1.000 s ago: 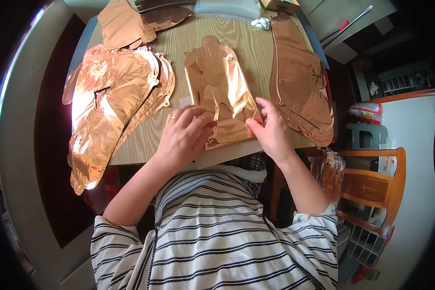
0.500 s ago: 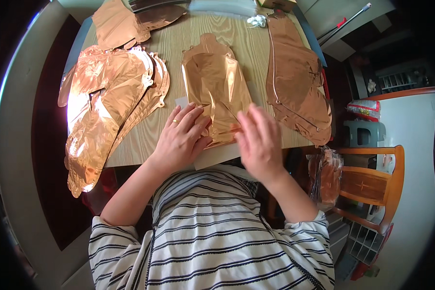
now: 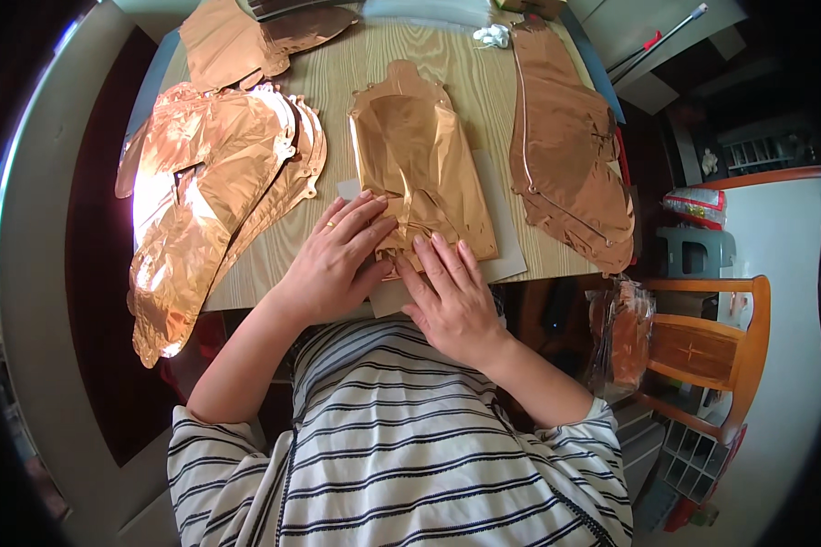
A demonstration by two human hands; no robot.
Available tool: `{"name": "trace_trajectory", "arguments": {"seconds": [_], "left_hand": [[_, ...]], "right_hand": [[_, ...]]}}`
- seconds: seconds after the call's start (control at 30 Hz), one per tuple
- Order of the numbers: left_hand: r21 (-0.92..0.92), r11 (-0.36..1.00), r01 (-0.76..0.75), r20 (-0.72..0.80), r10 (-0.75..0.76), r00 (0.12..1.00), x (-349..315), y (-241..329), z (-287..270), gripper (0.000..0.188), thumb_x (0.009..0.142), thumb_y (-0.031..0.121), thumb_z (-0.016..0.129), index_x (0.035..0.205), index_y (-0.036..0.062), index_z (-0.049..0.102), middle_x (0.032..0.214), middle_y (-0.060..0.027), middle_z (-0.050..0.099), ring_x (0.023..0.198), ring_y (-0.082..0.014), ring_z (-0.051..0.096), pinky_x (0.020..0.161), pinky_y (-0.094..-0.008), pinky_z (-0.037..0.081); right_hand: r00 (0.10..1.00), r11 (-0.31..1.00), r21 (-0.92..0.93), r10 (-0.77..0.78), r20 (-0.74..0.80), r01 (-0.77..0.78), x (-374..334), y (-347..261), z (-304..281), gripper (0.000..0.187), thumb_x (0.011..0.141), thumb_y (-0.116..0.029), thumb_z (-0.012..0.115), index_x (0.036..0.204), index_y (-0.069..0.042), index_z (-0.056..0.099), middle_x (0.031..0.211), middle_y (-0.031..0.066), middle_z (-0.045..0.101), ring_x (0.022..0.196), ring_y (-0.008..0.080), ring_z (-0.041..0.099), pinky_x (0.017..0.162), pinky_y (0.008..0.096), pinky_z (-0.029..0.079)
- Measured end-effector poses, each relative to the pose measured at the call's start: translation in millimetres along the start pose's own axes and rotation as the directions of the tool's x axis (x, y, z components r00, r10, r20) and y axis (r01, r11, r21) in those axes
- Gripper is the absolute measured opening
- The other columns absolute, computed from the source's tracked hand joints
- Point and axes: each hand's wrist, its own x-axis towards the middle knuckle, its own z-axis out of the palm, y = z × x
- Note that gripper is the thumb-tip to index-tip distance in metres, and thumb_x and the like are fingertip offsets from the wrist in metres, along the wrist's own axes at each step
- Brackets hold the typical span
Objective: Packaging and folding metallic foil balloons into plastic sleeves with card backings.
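A folded rose-gold foil balloon [image 3: 406,137] lies flat in front of me, its narrow tab pointing to the far side. Part of a pale grey card [image 3: 506,248] shows beneath it. My left hand [image 3: 336,260] rests on its near left part, fingers stretched out over the foil. Beside it, my right hand [image 3: 454,301] lies on the near edge with its fingers spread. Creased foil shows between the two hands; what is under the fingers is hidden.
Shiny flat foil balloons [image 3: 192,210] are piled on the left, overhanging the wooden table [image 3: 337,55]. Another stack of foil balloons [image 3: 566,137] lies on the right. A small white bundle [image 3: 492,36] sits at the back. A wooden chair [image 3: 702,346] stands to the right.
My right hand has come inward and settled on the foil near my left hand. The balloon's lower right part and the card under it are now uncovered. My left hand has barely moved.
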Motion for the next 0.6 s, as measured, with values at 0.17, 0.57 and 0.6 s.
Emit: {"name": "trace_trajectory", "arguments": {"seconds": [0.17, 0.57, 0.6], "left_hand": [[0.028, 1.0, 0.003, -0.008, -0.003, 1.0, -1.7, -0.3, 4.2, 0.061, 0.087, 0.021, 0.07, 0.142, 0.0017, 0.053, 0.15, -0.0191, 0.048, 0.144, -0.0382, 0.04, 0.12, -0.0527, 0.029], [0.037, 0.999, 0.012, 0.022, -0.013, 1.0, 0.2, -2.7, 0.1, 0.065, 0.088, 0.027, 0.072, 0.144, 0.003, 0.051, 0.15, -0.0177, 0.048, 0.144, -0.0367, 0.041, 0.121, -0.0526, 0.028], [0.024, 1.0, 0.017, 0.026, -0.017, 1.0, 0.2, -3.1, -0.2, 0.067, 0.086, 0.026, 0.073, 0.145, 0.0039, 0.05, 0.151, -0.0176, 0.047, 0.145, -0.0372, 0.04, 0.121, -0.0529, 0.028]], "right_hand": [[0.999, 1.0, -0.012, -0.006, 0.048, 0.007, -1.9, -0.3, -2.7, 0.076, 0.085, -0.037, 0.074, 0.151, -0.01, 0.047, 0.159, 0.0207, 0.036, 0.148, 0.0397, 0.031, 0.121, 0.0572, 0.023], [0.999, 0.999, -0.051, -0.017, 0.039, 0.019, -10.5, 5.5, 0.2, 0.08, 0.083, -0.043, 0.076, 0.153, -0.017, 0.045, 0.16, 0.0226, 0.031, 0.148, 0.0429, 0.028, 0.12, 0.0639, 0.02], [0.999, 0.998, -0.057, -0.022, 0.04, 0.024, -12.0, 7.2, -0.4, 0.08, 0.083, -0.043, 0.076, 0.152, -0.018, 0.046, 0.16, 0.0226, 0.031, 0.148, 0.0429, 0.028, 0.12, 0.064, 0.02]]}}
